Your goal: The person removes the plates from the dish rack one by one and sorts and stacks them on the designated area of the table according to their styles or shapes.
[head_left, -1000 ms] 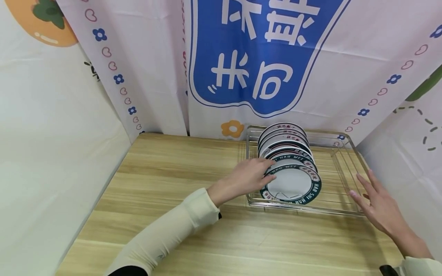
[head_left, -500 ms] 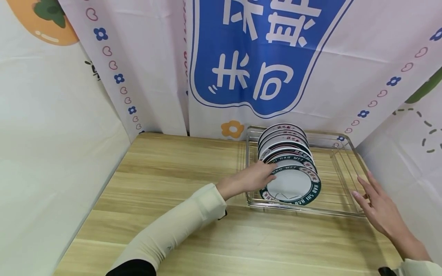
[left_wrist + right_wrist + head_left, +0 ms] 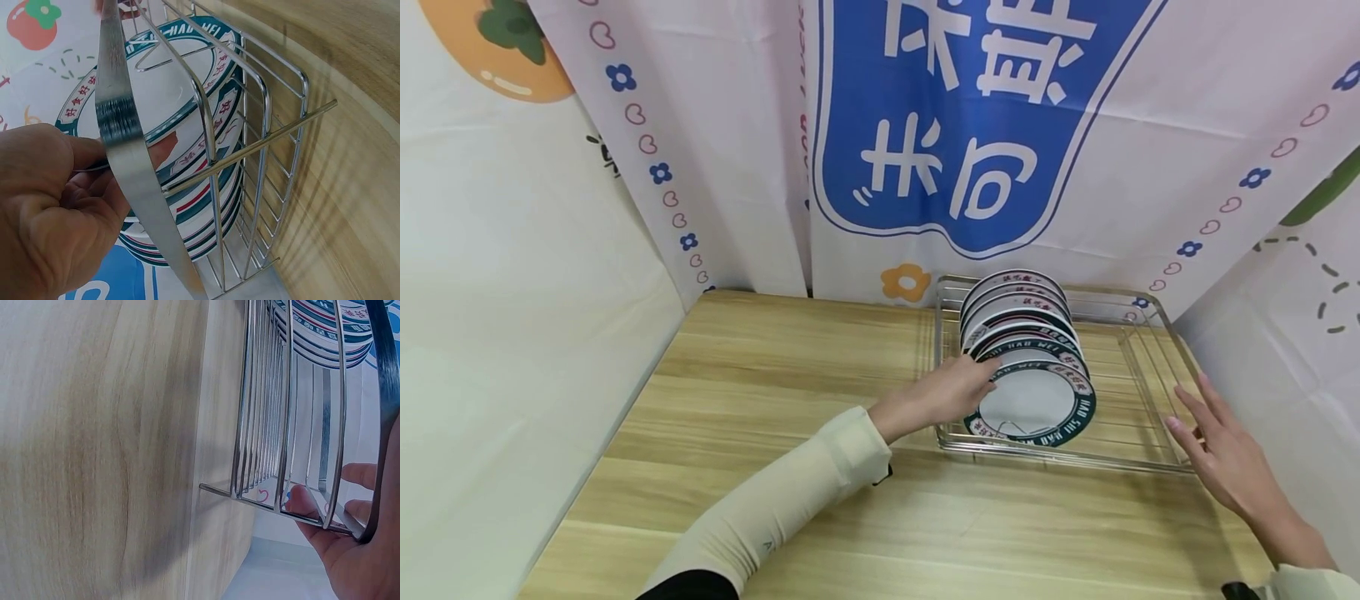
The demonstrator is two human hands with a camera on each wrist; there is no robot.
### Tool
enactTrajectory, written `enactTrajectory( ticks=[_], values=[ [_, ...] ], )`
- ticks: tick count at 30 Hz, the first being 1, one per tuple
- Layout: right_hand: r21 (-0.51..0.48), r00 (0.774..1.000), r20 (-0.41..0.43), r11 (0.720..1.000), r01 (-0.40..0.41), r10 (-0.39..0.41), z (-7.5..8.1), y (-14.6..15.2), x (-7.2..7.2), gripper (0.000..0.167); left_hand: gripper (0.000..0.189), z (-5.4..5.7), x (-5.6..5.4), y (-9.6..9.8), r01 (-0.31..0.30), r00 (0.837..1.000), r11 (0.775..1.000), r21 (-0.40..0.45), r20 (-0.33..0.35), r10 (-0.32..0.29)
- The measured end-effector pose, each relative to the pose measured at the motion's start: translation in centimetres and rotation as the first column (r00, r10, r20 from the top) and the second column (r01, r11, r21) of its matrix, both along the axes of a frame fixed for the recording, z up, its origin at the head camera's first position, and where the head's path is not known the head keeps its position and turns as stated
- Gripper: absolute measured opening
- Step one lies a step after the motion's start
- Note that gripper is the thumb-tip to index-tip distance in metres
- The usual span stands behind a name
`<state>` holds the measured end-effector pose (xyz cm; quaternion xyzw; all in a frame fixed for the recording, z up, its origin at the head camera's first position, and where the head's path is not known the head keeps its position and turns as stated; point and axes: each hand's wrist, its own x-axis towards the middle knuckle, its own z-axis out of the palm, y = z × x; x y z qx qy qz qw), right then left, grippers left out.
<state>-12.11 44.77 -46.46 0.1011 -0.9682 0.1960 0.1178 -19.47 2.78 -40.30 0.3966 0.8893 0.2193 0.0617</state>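
Note:
A front plate (image 3: 1030,402), white with a dark green lettered rim, leans in a wire dish rack (image 3: 1120,461) at the head of a row of several similar plates (image 3: 1017,287). My left hand (image 3: 943,390) pinches its left edge. In the left wrist view, the hand (image 3: 56,206) has fingers reaching behind the front plate (image 3: 165,81), partly hidden by the rack's flat metal band (image 3: 119,119). My right hand (image 3: 1232,454) is at the rack's right end, its fingers fairly straight and laid over the rim. The right wrist view shows its thumb (image 3: 303,501) by the end wires.
The rack stands on a wood-grain table (image 3: 760,375) close to the back wall. A printed cloth (image 3: 737,108) with a blue sign covers that wall, and pale sheets (image 3: 512,292) hang at both sides.
My left hand has shifted slightly right and down at the front plate's edge, its fingers drawing in on it. The right hand and the rack have barely moved.

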Motion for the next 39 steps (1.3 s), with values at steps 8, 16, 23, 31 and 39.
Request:
enactTrajectory(
  ticks=[8, 16, 23, 31, 39],
  values=[
    [-0.002, 1.0, -0.004, 1.0, 0.006, -0.006, -0.2, 0.0, 0.0, 0.057, 0.03, 0.3, 0.7, -0.5, -0.02, 1.0, 0.999, 0.028, -0.015, 0.02],
    [0.0, 1.0, -0.002, 1.0, 0.003, -0.003, -0.2, -0.2, 0.0, 0.057, 0.01, 1.3, 1.5, -1.4, -0.012, 0.998, 0.995, 0.1, -0.057, 0.018],
    [-0.005, 1.0, 0.0, 1.0, 0.007, -0.007, 0.0, -0.3, 0.1, 0.057, 0.01, 2.8, 1.8, -2.8, -0.024, 0.999, 0.974, 0.225, -0.042, 0.034],
    [-0.012, 1.0, -0.009, 1.0, 0.005, -0.005, -0.4, -0.4, 0.3, 0.056, 0.01, 4.9, 1.8, -5.5, -0.045, 0.996, 0.911, 0.409, -0.056, 0.075],
    [-0.015, 1.0, -0.005, 1.0, 0.009, -0.009, -0.3, -0.6, 0.2, 0.055, 0.015, 6.7, 0.3, -9.1, -0.181, 0.953, 0.832, 0.524, -0.117, 0.28]
  ],
)
